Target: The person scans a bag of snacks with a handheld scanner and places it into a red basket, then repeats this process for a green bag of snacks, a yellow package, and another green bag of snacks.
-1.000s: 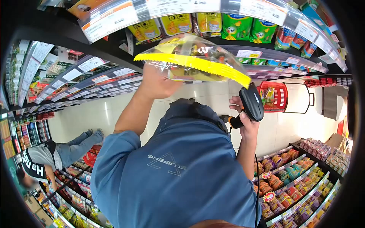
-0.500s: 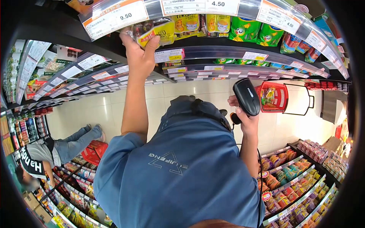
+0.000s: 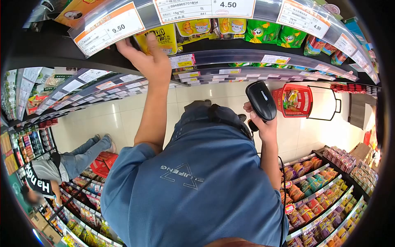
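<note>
My left hand (image 3: 146,59) is at the front edge of the upper shelf, with thumb and fingers spread apart. Its thumb overlaps the front of a yellow snack packet (image 3: 166,39), which stands at the left end of a row; the fingertips reach under a 9.50 price label (image 3: 109,29). To the packet's right are more yellow packets (image 3: 231,26) picturing a cup, then green packets (image 3: 263,32) with a cartoon duck. On the other side, my right hand (image 3: 263,125) grips a black handheld barcode scanner (image 3: 261,101) by its handle, its head pointing up and away from me.
On the floor to the right is a red shopping basket (image 3: 302,101) with packets inside. Stocked snack shelves (image 3: 312,193) stand behind me on the right. At the left, another person (image 3: 53,168) bends by a red basket (image 3: 103,164). A black cable (image 3: 283,173) runs along my right arm.
The yellow packet, tilted in my left hand before, now stands upright on the shelf. My left hand has moved slightly down and left, fingers loosened. The scanner has shifted slightly left.
</note>
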The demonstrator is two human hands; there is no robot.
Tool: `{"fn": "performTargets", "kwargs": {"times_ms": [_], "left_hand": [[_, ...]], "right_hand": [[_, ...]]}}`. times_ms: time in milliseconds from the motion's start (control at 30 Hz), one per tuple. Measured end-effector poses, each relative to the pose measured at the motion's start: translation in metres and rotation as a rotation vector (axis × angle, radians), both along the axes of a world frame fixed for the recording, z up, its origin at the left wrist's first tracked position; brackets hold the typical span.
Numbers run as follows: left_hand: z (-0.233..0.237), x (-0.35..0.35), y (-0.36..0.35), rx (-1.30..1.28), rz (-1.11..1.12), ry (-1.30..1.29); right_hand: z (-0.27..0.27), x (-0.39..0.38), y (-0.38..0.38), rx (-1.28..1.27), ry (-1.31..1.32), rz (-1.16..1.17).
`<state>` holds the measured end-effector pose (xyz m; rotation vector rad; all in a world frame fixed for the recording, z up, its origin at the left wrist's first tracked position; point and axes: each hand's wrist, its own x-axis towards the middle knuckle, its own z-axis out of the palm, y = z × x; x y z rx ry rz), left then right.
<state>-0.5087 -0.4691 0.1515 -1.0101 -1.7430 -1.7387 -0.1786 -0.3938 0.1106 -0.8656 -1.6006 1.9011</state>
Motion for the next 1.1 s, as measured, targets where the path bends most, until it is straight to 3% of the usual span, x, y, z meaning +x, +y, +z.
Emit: {"fn": "performTargets", "kwargs": {"times_ms": [67, 133, 267, 367, 767, 900, 1033, 1100], "left_hand": [[0.002, 0.005, 0.002, 0.013, 0.057, 0.122], [0.008, 0.013, 0.000, -0.273, 0.160, 0.221], [-0.003, 0.007, 0.007, -0.273, 0.257, 0.296], [-0.002, 0.004, 0.007, -0.260, 0.242, 0.189], [-0.005, 0.022, 0.018, -0.335, 0.412, 0.166], [0.004, 0.065, 0.033, -0.106, 0.354, 0.239], [0.000, 0.135, 0.048, -0.229, 0.321, 0.381], [-0.013, 0.181, 0.072, -0.203, -0.090, 0.487]], "right_hand": [[-0.001, -0.001, 0.001, -0.014, -0.019, 0.000], [-0.003, -0.002, 0.001, 0.002, -0.018, 0.003], [-0.004, 0.000, 0.002, 0.014, -0.062, 0.038], [-0.007, 0.005, 0.003, 0.015, -0.081, 0.040], [-0.025, 0.062, 0.034, 0.030, -0.145, 0.092], [-0.033, 0.106, 0.058, 0.043, -0.167, 0.096], [-0.034, 0.159, 0.081, 0.024, -0.178, 0.044], [-0.034, 0.186, 0.089, 0.009, -0.169, -0.024]]}}
